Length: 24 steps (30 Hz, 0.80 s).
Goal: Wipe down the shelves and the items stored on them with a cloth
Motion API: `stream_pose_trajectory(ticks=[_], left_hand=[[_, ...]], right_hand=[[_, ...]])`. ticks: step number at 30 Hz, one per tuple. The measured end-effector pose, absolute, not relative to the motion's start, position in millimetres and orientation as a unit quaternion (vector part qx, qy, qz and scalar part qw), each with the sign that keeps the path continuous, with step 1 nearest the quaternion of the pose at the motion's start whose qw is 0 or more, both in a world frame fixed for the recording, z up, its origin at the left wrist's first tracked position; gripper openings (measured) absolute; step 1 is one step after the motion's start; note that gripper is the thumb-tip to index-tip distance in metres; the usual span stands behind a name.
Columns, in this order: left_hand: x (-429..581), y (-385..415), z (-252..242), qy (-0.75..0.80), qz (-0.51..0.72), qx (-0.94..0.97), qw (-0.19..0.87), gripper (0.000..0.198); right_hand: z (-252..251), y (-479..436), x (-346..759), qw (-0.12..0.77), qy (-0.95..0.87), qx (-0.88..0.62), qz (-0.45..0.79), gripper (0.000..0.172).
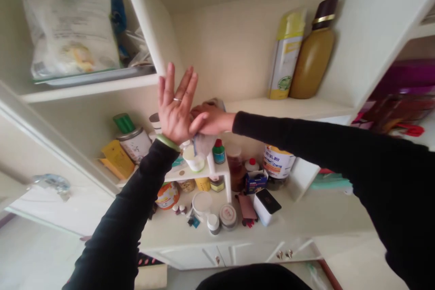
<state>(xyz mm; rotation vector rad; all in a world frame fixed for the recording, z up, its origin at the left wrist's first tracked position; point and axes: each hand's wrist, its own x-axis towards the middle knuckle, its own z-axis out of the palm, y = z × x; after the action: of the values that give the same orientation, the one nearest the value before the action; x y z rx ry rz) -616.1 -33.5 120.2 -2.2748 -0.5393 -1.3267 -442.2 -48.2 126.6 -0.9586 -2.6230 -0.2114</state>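
My left hand (pixel 177 111), with a ring and a pale green bangle, is raised in front of the shelves. Its fingers are stretched out and its palm is turned towards me. My right hand (pixel 212 118) reaches across from the right and meets it, its fingertips partly hidden behind the left hand. A greyish cloth (pixel 205 146) is bunched in the right hand, showing above it and hanging below. Under the cloth stands a white cup (pixel 194 159) on a small raised shelf (pixel 220 170). Close by is a green bottle with a red cap (pixel 219 151).
A yellow-topped spray can (pixel 287 54) and a brown bottle (pixel 312 56) stand on the right shelf. A plastic bag (pixel 71 27) fills the upper left compartment. Jars, a white box (pixel 267 208) and a large tub (pixel 277 161) crowd the counter. Upright partitions (pixel 149 22) divide the shelving.
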Motion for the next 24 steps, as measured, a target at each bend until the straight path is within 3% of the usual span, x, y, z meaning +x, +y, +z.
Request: stream_pose_trajectory(ticks=[5, 9, 16, 20, 24], left_hand=[[-612, -41, 122, -0.216, -0.510, -0.806, 0.206, 0.103], [-613, -40, 123, -0.224, -0.513, -0.809, 0.182, 0.102], [-620, -25, 122, -0.240, -0.491, -0.817, 0.185, 0.099], [-618, -26, 120, -0.238, -0.497, -0.809, 0.205, 0.107], [-618, -25, 119, -0.225, -0.489, -0.816, 0.209, 0.107]], right_hand=[[111, -102, -376, 0.218, -0.904, -0.329, -0.163, 0.039], [100, -127, -281, 0.240, -0.860, -0.415, -0.175, 0.046], [84, -169, -150, 0.196, -0.771, -0.551, -0.254, 0.062], [91, -163, -163, 0.208, -0.763, -0.565, -0.234, 0.059], [114, -125, -245, 0.184, -0.846, -0.475, -0.157, 0.049]])
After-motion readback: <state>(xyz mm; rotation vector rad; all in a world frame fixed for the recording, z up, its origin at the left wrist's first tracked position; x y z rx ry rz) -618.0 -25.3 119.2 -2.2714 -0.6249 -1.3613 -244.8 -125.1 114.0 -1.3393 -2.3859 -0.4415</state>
